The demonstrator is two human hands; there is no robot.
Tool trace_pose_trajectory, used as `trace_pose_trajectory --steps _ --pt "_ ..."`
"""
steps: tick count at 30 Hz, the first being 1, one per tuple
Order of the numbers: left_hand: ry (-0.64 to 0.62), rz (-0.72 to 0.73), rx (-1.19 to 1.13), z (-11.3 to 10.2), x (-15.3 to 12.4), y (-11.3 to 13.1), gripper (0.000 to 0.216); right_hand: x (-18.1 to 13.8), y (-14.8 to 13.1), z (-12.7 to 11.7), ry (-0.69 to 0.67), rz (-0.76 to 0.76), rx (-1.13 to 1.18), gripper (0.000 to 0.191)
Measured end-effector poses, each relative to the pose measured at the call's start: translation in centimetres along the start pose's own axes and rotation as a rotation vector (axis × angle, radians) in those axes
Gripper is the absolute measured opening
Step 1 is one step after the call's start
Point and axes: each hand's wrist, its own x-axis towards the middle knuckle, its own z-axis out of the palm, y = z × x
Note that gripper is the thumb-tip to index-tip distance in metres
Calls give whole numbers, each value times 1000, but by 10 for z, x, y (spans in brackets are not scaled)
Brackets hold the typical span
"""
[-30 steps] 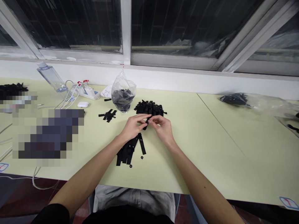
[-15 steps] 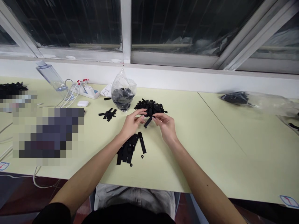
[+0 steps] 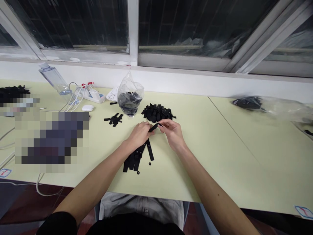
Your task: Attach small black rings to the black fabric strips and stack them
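Black is the colour of almost every small thing here. A short black fabric strip [image 3: 153,127] is held just above the pale yellow-green bench [image 3: 220,156], between the two hands and in front of the person. The left hand [image 3: 139,134] is closed on its lower end, with the fingers curled over it. The right hand [image 3: 172,132] pinches its upper end between thumb and forefinger. The two hands nearly touch each other.

Just behind the hands lies a loose pile of black strips [image 3: 157,113]. Under the left wrist lies a flat row of black strips with small light dots [image 3: 135,157]; it reaches toward the near edge of the bench. Two small black round pieces [image 3: 138,172] lie just beside this row.

To the left of the pile stands a clear plastic bag with black pieces inside [image 3: 130,98], and near it is a small crossed bunch of black strips [image 3: 113,119]. Further left are a white earbud case [image 3: 87,108], a white power strip with cables [image 3: 91,94] and a clear plastic bottle [image 3: 55,80], which is tilted. At the far right lies another clear plastic bag [image 3: 269,106] with dark contents.
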Motion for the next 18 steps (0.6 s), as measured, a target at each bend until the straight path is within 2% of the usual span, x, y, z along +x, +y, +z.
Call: trace_pose_trajectory --steps 2,4,7,11,13,15,18 --pt "-3 42 35 0 -1 0 7 -1 1 0 -20 4 -9 21" --pt "-4 68 57 -1 -2 -1 18 -1 2 0 -36 7 3 21" --pt "13 49 19 -3 -3 -6 25 -2 -2 -2 -88 8 38 19" --pt "113 -38 -202 -7 -2 -11 16 -5 -10 -4 -393 92 21 18" --pt "168 -91 -320 -10 0 -10 11 -6 -11 -2 -470 117 -12 19" --pt "215 -128 -429 -11 1 -6 11 -6 -8 0 -379 66 -37 20" --pt "285 -145 -571 -8 2 3 14 -4 -2 1 -154 -32 -112 17"
